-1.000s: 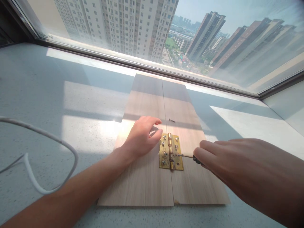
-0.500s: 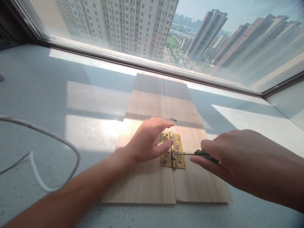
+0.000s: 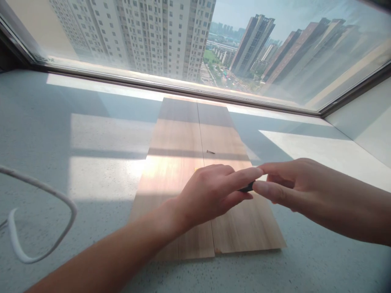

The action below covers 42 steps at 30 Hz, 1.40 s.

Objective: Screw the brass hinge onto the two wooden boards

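Note:
My left hand (image 3: 215, 191) is closed around a screwdriver, of which only part of the dark handle (image 3: 247, 188) shows between the fingers. At the handle's right end, the thumb and forefinger of my right hand (image 3: 296, 187) pinch it. Beneath my left hand lies a brass hinge, hidden apart from a yellow corner (image 3: 196, 169). Two pale wooden boards, a left one (image 3: 171, 154) and a right one (image 3: 244, 228), lie side by side under my hands. A loose screw (image 3: 210, 152) rests on the right board, beyond my left hand.
A speckled light sill (image 3: 104, 134) carries the boards. To the left, a white cable (image 3: 65, 195) curves in a loop. The window frame (image 3: 146, 88) runs along the back, with tall buildings outside; a white side wall (image 3: 366, 110) stands at right.
My left hand has moved from over the hinge's left side onto the screwdriver, closing around it and covering the hinge. My right hand's grip has shifted to the handle's end. The view has shifted slightly.

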Available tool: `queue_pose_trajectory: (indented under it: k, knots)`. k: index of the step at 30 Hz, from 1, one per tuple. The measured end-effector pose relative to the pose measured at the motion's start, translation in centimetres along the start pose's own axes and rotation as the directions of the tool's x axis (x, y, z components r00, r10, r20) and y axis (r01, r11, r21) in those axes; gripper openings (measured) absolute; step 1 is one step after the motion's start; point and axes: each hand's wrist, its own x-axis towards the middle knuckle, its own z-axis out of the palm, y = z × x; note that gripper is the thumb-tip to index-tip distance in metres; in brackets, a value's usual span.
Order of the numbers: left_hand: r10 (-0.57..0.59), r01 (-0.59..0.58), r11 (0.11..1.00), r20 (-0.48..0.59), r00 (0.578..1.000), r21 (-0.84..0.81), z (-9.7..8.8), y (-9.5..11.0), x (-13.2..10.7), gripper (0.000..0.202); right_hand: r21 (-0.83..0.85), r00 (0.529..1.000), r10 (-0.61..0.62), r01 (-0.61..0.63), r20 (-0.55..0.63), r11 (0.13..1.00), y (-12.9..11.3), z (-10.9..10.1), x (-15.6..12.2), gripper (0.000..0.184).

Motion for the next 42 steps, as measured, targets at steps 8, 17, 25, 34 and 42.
queue_pose_trajectory:
  k: [8,17,25,34,42]
  knots:
    - [0.045,-0.040,0.998,0.113,0.993,-0.047,-1.5,-0.6,0.2,0.019,0.479,0.933,0.356,-0.287,-0.057,0.829,7.9,3.3,-1.6,0.051]
    - [-0.108,0.191,0.949,0.312,0.944,-0.252,-2.0,1.4,0.5,0.036,0.778,0.741,0.617,-0.214,-0.264,0.591,11.5,10.3,-0.1,0.041]
    - [-0.482,0.460,0.640,0.145,0.864,-0.616,2.1,3.3,0.2,0.024,0.781,0.728,0.633,-0.224,-0.264,0.583,12.2,11.9,-0.3,0.040]
    - [-0.547,0.434,0.506,0.112,0.829,-0.745,3.4,1.7,1.6,0.055,0.787,0.742,0.613,-0.194,-0.273,0.586,12.0,12.1,-0.1,0.044]
    - [-0.574,0.525,0.562,0.156,0.804,-0.639,1.1,2.4,2.0,0.026,0.790,0.736,0.614,-0.183,-0.284,0.586,12.2,12.2,0.0,0.042]
